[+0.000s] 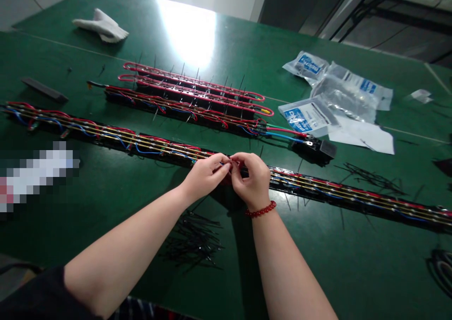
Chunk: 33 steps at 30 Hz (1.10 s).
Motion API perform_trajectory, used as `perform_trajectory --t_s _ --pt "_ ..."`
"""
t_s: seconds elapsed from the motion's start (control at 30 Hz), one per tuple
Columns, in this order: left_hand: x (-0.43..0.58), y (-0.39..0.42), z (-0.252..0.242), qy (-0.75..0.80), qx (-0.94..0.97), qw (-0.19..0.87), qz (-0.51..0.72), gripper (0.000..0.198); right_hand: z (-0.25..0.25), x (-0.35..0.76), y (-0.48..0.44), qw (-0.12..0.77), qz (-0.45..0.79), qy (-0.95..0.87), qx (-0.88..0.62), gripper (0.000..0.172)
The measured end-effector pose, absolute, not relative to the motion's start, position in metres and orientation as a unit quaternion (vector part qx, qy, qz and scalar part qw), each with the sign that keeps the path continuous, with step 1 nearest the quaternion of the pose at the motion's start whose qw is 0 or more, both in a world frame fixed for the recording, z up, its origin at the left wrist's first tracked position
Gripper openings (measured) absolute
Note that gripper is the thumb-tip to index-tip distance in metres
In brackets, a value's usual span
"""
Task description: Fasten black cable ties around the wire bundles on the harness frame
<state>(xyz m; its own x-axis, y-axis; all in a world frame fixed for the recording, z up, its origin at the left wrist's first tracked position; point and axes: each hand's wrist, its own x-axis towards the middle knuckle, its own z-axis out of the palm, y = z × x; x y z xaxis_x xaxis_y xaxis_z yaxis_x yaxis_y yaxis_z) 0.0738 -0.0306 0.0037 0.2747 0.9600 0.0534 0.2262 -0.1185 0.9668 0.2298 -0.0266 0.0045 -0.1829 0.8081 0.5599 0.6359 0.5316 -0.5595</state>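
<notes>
A long black strip assembly (155, 146) with brass rods and red and blue wires runs across the table. Over its middle, my left hand (212, 170) and my right hand (251, 176) meet with fingertips pinched together. Whatever thin piece they pinch is too small and covered to make out. A red bead bracelet (261, 211) circles my right wrist. Thin black cable ties stick out along the strip to the right of my hands. A loose pile of black cable ties (196, 240) lies just below my hands.
Shorter black assemblies with pink-red looped wires (197, 94) lie behind, ending in a black connector (314, 149). Plastic bags (339, 92) with blue labels lie at the right. A white glove (102, 26) rests far left, near a black bar (44, 89). More cable ties (374, 179) lie right.
</notes>
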Motion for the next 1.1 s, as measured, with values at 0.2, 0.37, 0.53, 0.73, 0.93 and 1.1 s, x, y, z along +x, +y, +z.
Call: perform_trajectory --t_s 0.2,0.37,0.53,0.73,0.93,1.1 --pt "0.0739 -0.0299 0.0033 0.477 0.641 0.462 0.384 0.019 0.0015 0.2301 -0.0268 0.433 0.099 -0.760 -0.474 0.014" --pt "0.0745 -0.0298 0.0043 0.475 0.639 0.469 0.383 0.018 -0.0010 0.2304 -0.0277 0.446 0.113 -0.750 -0.476 0.017" --pt "0.0749 -0.0299 0.0049 0.487 0.648 0.453 0.371 0.019 -0.0015 0.2306 -0.0284 0.453 0.123 -0.745 -0.474 0.017" --pt "0.0747 -0.0297 0.0051 0.490 0.632 0.467 0.378 0.017 0.0004 0.2302 -0.0282 0.460 0.120 -0.747 -0.464 0.015" --pt "0.0747 -0.0299 0.0052 0.493 0.627 0.470 0.378 0.017 0.0017 0.2297 -0.0284 0.458 0.123 -0.746 -0.467 0.015" --pt "0.0753 -0.0302 0.0071 0.497 0.629 0.463 0.378 0.016 0.0027 0.2295 -0.0288 0.460 0.124 -0.747 -0.464 0.014"
